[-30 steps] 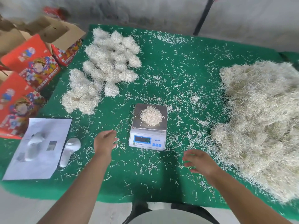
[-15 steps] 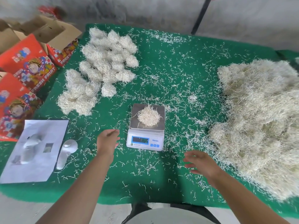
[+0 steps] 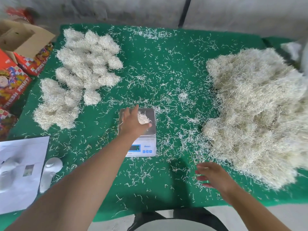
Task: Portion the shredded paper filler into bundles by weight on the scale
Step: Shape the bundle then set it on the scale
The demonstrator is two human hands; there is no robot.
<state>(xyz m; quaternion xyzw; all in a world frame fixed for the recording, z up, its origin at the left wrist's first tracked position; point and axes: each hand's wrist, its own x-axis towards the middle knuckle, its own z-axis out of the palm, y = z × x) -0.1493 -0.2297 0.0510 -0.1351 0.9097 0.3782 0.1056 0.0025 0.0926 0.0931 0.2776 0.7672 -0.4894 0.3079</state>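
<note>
A small digital scale [image 3: 147, 146] stands mid-table on the green mat [image 3: 166, 67]. On its steel plate lies a tuft of shredded paper [image 3: 143, 117]. My left hand [image 3: 132, 121] reaches over the plate with spread fingers, touching the tuft's left side, thumb at its near edge. A big loose heap of shredded paper filler [image 3: 258, 114] fills the right side. Rounded bundles of filler [image 3: 86, 64] lie grouped at the far left. Over the mat, beside the heap's near edge, my right hand [image 3: 215, 175] hovers with relaxed fingers, holding nothing.
Loose paper shreds litter the whole mat. Red printed cartons and an open brown box [image 3: 18, 40] stand off the left edge. A white sheet [image 3: 21, 172] and a white plastic object [image 3: 50, 172] lie at the near left. A dark pole [image 3: 184, 12] rises behind the table.
My left hand has moved forward from beside the scale onto its plate and now touches the tuft. My right hand has stayed near the heap's near edge.
</note>
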